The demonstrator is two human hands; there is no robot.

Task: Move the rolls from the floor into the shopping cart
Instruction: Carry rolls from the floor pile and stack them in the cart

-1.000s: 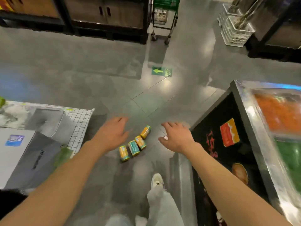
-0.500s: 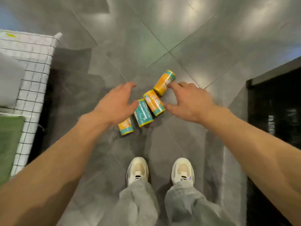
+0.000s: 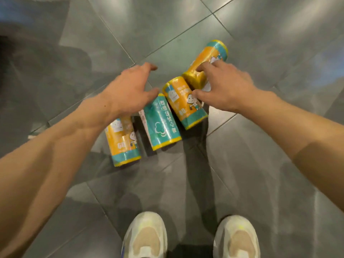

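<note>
Several plastic-wrapped rolls lie side by side on the grey tiled floor. The farthest, an orange roll, is held by my right hand: fingers curl over its top and the thumb sits at its near end, where the wrap is dented. Beside it lies a second orange roll, then a teal roll, then a third orange roll at the left. My left hand hovers with spread fingers above the teal and left rolls, its thumb close to the teal roll's far end. The shopping cart is out of view.
My two pale shoes stand just behind the rolls at the bottom edge. Glossy grey floor tiles stretch all around. A dark shadow covers the upper left corner.
The camera has dropped much closer to the floor. Both hands came down onto the rolls: my right hand closed on the farthest orange roll and my left hand moved over the teal one.
</note>
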